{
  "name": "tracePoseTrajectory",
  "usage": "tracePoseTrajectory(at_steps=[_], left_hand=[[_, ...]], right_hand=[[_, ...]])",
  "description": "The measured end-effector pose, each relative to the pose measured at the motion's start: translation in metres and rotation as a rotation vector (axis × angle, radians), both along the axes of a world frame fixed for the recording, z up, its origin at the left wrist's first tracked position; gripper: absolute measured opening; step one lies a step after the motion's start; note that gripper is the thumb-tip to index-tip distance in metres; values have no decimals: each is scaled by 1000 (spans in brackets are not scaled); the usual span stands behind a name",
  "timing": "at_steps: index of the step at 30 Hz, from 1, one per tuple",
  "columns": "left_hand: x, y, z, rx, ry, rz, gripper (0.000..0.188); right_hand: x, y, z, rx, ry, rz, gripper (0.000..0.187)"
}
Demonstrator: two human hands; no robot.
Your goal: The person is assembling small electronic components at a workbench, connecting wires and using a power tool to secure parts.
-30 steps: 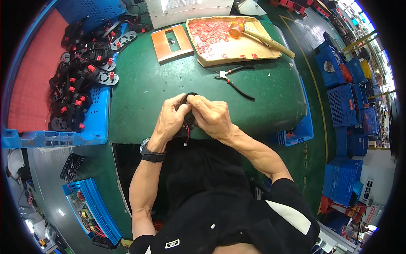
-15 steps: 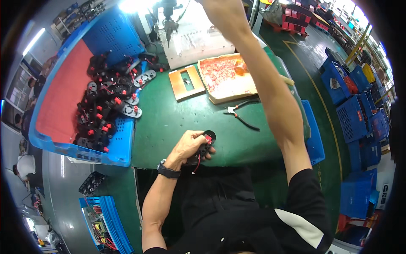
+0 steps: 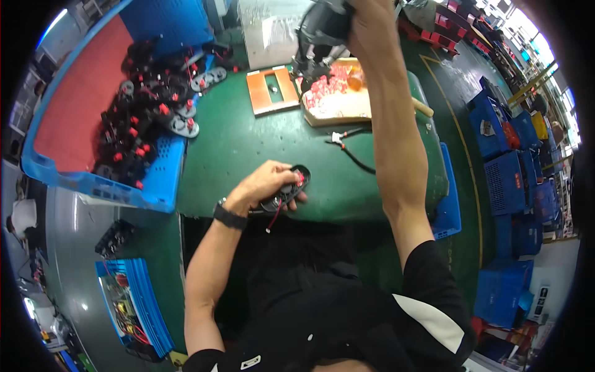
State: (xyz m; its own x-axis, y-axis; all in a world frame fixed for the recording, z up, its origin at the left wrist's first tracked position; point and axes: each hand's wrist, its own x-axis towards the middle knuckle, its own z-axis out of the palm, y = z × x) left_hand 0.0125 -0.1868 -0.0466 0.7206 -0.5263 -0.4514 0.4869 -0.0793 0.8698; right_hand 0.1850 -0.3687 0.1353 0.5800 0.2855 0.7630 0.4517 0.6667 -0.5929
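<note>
My left hand (image 3: 269, 186), with a black watch strap at its wrist, is closed round a black oval plastic housing (image 3: 301, 170) over the near edge of the green table. A red piece sits in the housing, and a thin red wire with a small white connector hangs from it. My right arm stretches far forward. At the upper edge my right hand (image 3: 372, 22) is partly cut off, its fingers closed on a bulky dark object (image 3: 325, 28) with a looping, cord-like outline; its kind is unclear. That object hangs over the shallow box (image 3: 338, 116) of small red parts.
Cutting pliers (image 3: 350, 149) lie on the green table (image 3: 235, 146), near an orange frame-like block (image 3: 257, 93). On the left stands a blue crate (image 3: 124, 192) heaped with black and grey parts. Blue bins (image 3: 505, 180) are stacked at the right, beyond a yellow floor line.
A bulky dark object has come into view at my right hand, which has shifted right and slightly down. My left hand still holds the housing, now showing more of its inside. The whole view has shifted.
</note>
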Motion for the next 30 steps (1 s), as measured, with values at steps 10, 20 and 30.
tracePoseTrajectory(at_steps=[10,20,30], left_hand=[[-2,13,-1,-151,77,32,26],[-5,12,-3,-130,95,77,25],[-8,7,5,-25,16,63,29]], right_hand=[[-137,3,-56,-162,79,-519,43],[-135,12,-73,-243,-19,-527,30],[-133,18,-85,-260,-6,-400,33]])
